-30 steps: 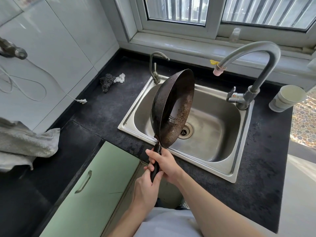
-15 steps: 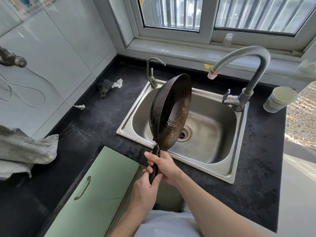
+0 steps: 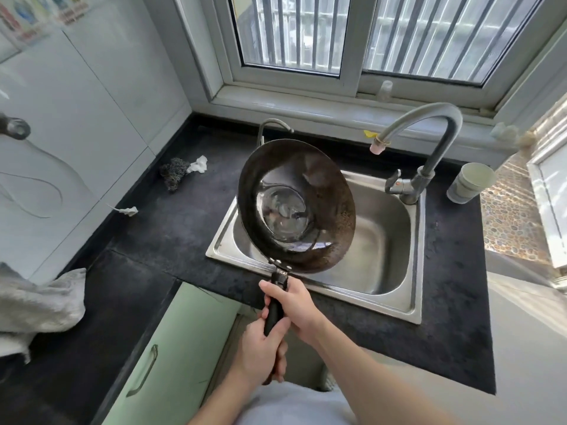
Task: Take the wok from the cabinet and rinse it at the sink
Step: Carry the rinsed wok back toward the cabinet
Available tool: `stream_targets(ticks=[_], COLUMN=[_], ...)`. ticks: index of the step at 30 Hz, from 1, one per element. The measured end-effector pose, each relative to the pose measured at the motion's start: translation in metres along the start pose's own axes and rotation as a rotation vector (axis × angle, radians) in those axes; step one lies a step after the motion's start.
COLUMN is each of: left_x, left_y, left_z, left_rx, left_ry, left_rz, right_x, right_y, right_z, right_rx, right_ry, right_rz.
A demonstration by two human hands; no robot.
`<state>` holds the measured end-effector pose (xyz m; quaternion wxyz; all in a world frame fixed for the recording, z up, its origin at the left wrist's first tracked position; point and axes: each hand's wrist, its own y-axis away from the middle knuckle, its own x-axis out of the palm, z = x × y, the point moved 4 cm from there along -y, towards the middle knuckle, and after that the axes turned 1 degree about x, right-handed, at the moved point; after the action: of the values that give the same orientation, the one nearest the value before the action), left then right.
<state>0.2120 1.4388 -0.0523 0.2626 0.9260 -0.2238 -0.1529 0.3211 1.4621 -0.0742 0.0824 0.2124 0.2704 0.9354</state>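
1. Now the left hand [image 3: 260, 345] grips the low end of the handle [image 3: 274, 311], fingers curled tight round it, as half a second ago; the right hand [image 3: 296, 305] is clamped on the same handle just above, close to the metal collar.
2. Beyond the fingers the wok [image 3: 296, 207] juts up and away, held in the air over the left half of the sink [image 3: 387, 240]; only the hands touch it.
3. It has rolled since the earlier frame; then it stood nearly edge-on with its hollow facing right, and now the hollow faces the camera.
4. Inside, it is brown-black; rusty speckle runs along the right wall; a glossy round patch sits at the bottom, and I cannot tell whether that is water.
5. Farther off, the faucet [image 3: 429, 124] arches over the sink's right rear; its spout is apart from the wok.
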Motion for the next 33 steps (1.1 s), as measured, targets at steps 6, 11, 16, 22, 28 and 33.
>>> stream_targets(ticks=[6, 11, 16, 22, 28, 33], left_x=[0.000, -0.004, -0.011, -0.014, -0.011, 0.009], left_y=[0.005, 0.006, 0.007, 0.012, 0.024, 0.034], left_z=[-0.004, 0.001, 0.011, 0.020, 0.016, 0.015], left_rx=[-0.076, -0.160, -0.121, -0.091, -0.069, -0.049], left_ry=[0.316, 0.478, 0.455, 0.430, 0.413, 0.476], left_rz=[0.162, 0.291, 0.361, 0.381, 0.307, 0.124], right_x=[0.012, 0.021, 0.026, 0.031, 0.032, 0.024], right_y=[0.004, 0.007, 0.015, 0.025, 0.031, 0.036], right_z=[-0.002, -0.004, -0.008, -0.010, -0.008, 0.001], right_rx=[-0.003, 0.000, -0.045, -0.084, -0.063, -0.037], right_ry=[-0.226, -0.297, -0.275, -0.231, -0.153, -0.062], right_rz=[-0.119, -0.172, -0.219, -0.220, -0.200, -0.068])
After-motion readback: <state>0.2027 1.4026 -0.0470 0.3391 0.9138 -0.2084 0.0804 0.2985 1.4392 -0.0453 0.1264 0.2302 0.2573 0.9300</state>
